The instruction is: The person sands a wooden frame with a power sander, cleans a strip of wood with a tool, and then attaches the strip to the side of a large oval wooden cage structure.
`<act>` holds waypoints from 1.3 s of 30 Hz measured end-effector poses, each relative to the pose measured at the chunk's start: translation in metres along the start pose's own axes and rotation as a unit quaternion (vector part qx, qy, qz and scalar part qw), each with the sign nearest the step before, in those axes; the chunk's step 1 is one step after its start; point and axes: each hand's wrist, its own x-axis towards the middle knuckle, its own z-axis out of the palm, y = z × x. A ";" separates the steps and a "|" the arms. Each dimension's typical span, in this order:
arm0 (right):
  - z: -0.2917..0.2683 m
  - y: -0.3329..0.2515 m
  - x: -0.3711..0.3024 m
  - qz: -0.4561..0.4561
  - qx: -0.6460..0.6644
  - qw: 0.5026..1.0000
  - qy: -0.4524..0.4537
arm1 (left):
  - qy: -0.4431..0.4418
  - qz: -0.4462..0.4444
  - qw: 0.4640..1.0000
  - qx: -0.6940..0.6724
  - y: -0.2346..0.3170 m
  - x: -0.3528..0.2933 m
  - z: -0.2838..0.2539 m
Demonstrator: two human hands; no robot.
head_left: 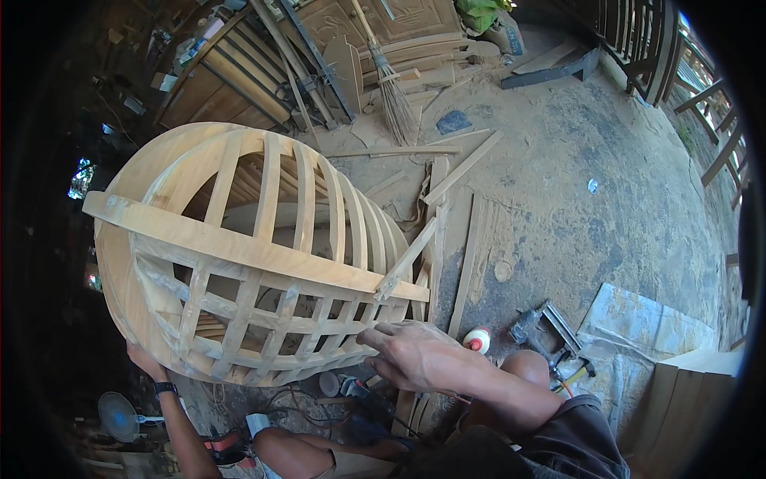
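A large curved wooden frame (263, 246) of pale bent slats and crossing strips lies tilted in front of me, with a long straight rail across it. My left hand (146, 361) is closed round the rim at its lower left end, the fingertips partly hidden behind the wood. On the near right edge is my right hand (411, 351), fingers bent over the lattice and thumb below; its grip is partly hidden. A short loose-looking strip (407, 259) slants across the rail's right end.
Right of my knee are a white bottle with a red cap (477, 341), a nail gun (545, 329) and a hammer (578, 375). Wood strips (467, 263) and a broom (392, 100) lie beyond. A small fan (120, 417) stands at left; cables (299, 403) run below the frame.
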 end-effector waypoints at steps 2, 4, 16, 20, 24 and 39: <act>-0.001 0.000 0.001 0.006 0.000 1.000 0.004 | -0.014 -0.026 1.000 0.010 -0.003 0.002 -0.005; 0.000 0.001 0.001 0.008 -0.002 1.000 0.010 | -0.036 -0.059 0.998 -0.012 0.007 0.003 -0.004; 0.000 0.002 0.001 0.006 -0.012 1.000 0.007 | -0.053 -0.042 0.997 0.034 -0.057 0.005 0.000; -0.006 -0.005 0.000 0.006 -0.025 1.000 0.000 | -0.027 0.029 0.999 0.007 -0.057 -0.002 0.007; -0.005 -0.004 -0.004 -0.026 -0.020 0.999 0.019 | 0.001 -0.014 0.998 -0.062 -0.043 -0.010 0.005; -0.019 -0.006 -0.008 -0.016 0.061 0.998 0.025 | -0.008 -0.042 0.991 -0.127 0.029 -0.013 0.001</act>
